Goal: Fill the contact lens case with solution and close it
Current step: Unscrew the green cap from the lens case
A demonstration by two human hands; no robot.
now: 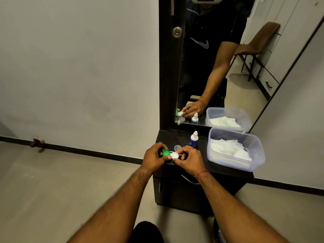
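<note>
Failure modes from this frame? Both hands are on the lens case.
1. The left hand and right hand hold the contact lens case near the front edge of the cabinet top; a slip would likely drop it to the floor.
2. The solution bottle looks uncapped, with a clear cap lying beside it, just behind the right hand; a bump could spill it.
3. Fingers partly hide the white cap, so its seating cannot be confirmed.

Both arms extended; left hand (154, 158), right hand (189, 159) curled, pinching lens case (170, 153).
</note>
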